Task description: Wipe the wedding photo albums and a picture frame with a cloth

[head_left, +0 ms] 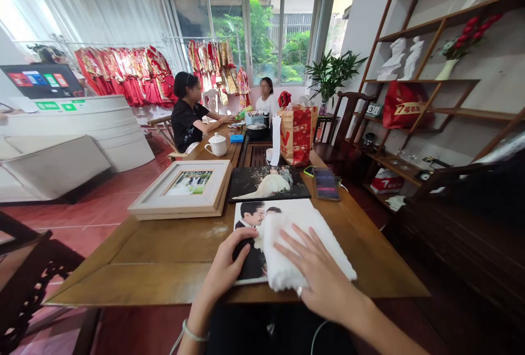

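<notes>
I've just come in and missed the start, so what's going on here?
Someone seated at the wooden table has their left hand on the left side of a photo panel, while their right hand lies spread on a white cloth covering much of its right side. Just beyond lie a dark photo panel and, to the left, a picture in a pale frame. Two other people sit farther along.

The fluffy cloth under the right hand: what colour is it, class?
White: the fluffy cloth shows best in the head view, the only one here.
</notes>
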Motion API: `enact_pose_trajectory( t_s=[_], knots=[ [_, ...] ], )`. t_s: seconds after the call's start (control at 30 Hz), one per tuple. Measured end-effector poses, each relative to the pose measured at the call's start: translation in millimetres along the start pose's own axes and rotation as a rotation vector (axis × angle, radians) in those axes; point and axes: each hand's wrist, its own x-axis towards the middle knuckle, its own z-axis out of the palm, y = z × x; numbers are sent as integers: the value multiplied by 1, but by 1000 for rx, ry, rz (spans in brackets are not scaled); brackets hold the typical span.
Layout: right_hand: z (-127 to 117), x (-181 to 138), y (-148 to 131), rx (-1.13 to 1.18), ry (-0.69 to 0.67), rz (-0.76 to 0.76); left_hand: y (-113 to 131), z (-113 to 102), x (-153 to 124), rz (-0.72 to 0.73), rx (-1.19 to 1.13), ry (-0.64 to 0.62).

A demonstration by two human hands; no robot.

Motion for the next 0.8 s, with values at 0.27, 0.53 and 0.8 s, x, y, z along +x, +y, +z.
enact_pose_trajectory(
  t_s=[0.27, 0.53, 0.8],
  knots=[
    [-1, -17, -4, 65, -4, -31, 3, 0, 1, 6, -9, 3],
    [-27, 82, 65, 62, 69, -19, 4, -1, 0, -18, -34, -11],
    [-17, 58, 53, 24, 86, -11, 4, -1, 0, -3, -7, 18]
  ],
)
